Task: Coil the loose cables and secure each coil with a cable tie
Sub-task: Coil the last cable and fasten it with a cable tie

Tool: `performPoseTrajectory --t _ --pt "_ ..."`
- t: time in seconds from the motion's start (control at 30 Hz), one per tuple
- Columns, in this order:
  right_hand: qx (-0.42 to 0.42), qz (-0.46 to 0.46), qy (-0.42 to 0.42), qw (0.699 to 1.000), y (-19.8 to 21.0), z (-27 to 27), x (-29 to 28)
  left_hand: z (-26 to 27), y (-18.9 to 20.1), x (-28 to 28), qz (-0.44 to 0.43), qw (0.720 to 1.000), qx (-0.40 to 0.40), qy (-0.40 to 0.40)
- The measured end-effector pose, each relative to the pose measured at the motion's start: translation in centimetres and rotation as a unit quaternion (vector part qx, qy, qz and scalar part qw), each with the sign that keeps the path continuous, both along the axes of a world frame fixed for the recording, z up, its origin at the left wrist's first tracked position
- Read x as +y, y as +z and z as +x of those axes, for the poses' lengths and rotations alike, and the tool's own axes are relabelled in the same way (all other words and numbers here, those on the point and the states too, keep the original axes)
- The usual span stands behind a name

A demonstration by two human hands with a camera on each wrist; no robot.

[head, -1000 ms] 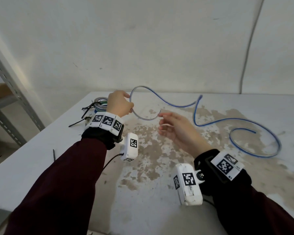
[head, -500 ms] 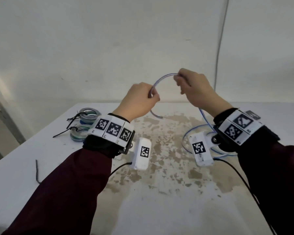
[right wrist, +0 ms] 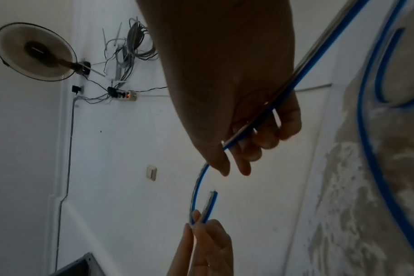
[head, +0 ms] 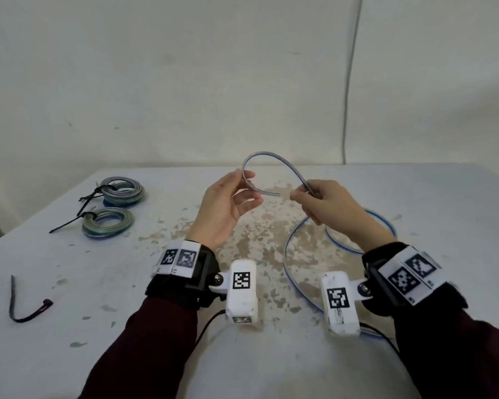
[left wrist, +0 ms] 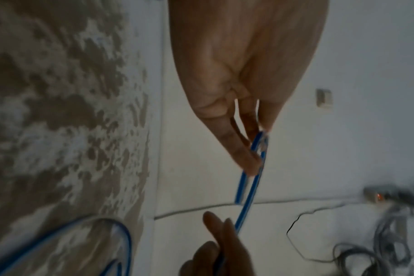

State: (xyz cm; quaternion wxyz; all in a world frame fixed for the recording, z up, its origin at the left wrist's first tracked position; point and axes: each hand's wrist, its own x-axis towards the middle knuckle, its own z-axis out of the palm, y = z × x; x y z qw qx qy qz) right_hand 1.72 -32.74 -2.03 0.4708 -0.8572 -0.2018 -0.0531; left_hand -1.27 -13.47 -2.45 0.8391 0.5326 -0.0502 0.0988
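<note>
Both hands are raised above the table, each holding the cable near its free end; between them the cable arches up in one small loop, its top above both sets of fingertips. The left hand stands palm inward with the fingers fairly straight and close together; the thumb and fingertips pinch the cable at the loop's left side, and the left wrist view shows the cable folded over the fingertips, two runs lying side by side, one ending in a cut end just past them. The right hand pinches the cable at the loop's right side between thumb and forefinger, the other fingers curled loosely beneath; in the right wrist view the cable runs along the palm, crosses the fingers and comes out past the thumb tip, curving on toward the left fingertips; the cut end stands just beside that curve, apart from the right thumb. From the right hand the cable drops to the table and lies there in wide slack curves beneath the right wrist. At the table's far left lie two coils, each with a black tie round it; nearer the left edge lies a loose tie.
</note>
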Motion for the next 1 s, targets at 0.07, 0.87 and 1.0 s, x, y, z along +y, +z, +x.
performPoseTrajectory --t 0.07,0.87,1.0 --pt "0.02 0.027 0.007 0.999 -0.6 0.0 -0.1 0.1 -0.5 0.0 -0.012 0.999 0.005 -0.031" --pt "0.167 0.258 0.154 0.939 -1.1 -2.1 1.9 -0.9 -1.8 -2.0 0.187 0.979 -0.043 -0.073" --pt "0.181 0.195 0.165 0.95 -1.1 -2.6 2.0 -0.9 -1.7 -1.5 0.189 0.977 -0.025 -0.1"
